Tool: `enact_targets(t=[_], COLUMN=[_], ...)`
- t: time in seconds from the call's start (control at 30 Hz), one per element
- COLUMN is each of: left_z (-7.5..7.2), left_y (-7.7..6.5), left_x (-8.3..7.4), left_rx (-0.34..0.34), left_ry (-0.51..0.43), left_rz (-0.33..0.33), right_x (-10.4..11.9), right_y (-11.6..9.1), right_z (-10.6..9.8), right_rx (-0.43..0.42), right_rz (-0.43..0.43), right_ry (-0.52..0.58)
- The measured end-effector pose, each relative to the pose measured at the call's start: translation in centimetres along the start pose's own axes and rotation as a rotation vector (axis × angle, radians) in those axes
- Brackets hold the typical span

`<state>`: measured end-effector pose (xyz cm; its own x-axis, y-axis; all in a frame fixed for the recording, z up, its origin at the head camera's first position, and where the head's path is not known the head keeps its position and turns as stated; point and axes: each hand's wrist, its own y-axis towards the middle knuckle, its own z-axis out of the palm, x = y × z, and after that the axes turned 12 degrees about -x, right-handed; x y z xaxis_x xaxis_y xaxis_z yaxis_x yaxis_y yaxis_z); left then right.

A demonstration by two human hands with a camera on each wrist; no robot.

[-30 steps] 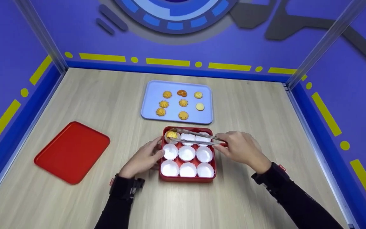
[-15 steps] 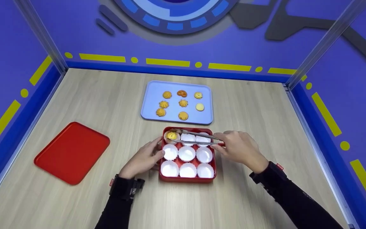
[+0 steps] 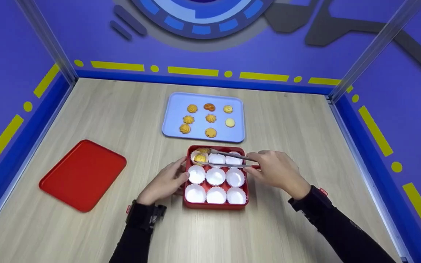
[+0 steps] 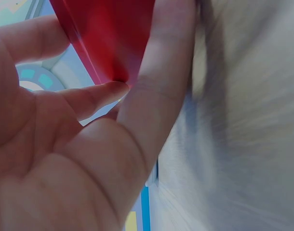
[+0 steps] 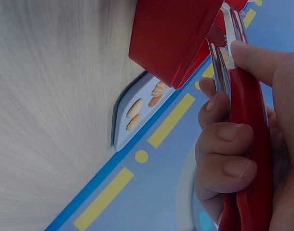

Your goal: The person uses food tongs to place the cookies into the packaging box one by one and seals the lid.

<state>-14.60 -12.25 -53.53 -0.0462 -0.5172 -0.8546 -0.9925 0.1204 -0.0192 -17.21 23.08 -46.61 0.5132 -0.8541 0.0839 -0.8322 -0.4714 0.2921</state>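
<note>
A red box holds rows of white paper cups. My left hand holds the box by its left side; in the left wrist view its fingers touch the outer wall. My right hand grips red-handled metal tongs, which reach in from the right over the back row. At their tips, in the back-left cup, is a yellow cookie, partly hidden by the tongs; I cannot tell whether they pinch it. In the right wrist view, fingers curl round the red tong handles.
Behind the box lies a light blue tray with several cookies. To the left, a red flat lid or tray rests on the wooden table. Blue panels enclose the back and sides.
The yellow cookie and its paper cup have shifted slightly to the right within the back-left spot, with small movements of the tongs. My left hand stays at the box.
</note>
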Motion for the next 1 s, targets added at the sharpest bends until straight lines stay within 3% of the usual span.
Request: enact_targets(t=[0.3,0.5,0.7,1.0], left_z=[-0.2,-0.1,0.0,0.1], left_y=[-0.1,-0.1,-0.1,0.0], left_x=[-0.2,-0.2,0.1,-0.1], left_rx=[0.014,0.013,0.010,0.013], left_ry=[-0.003,-0.013,-0.009,-0.006], left_rz=[-0.016,-0.029,-0.029,-0.044], right_x=[-2.5,-4.9,-6.7,-7.6], right_y=[0.8,1.9,3.1,3.9], right_z=[-2.6,-3.3,-1.7,0.7], right_rx=[-0.070,-0.139,-0.077,0.043], right_rz=[0.036,0.163,0.307,0.373], right_ry=[0.155,0.162,0.127,0.050])
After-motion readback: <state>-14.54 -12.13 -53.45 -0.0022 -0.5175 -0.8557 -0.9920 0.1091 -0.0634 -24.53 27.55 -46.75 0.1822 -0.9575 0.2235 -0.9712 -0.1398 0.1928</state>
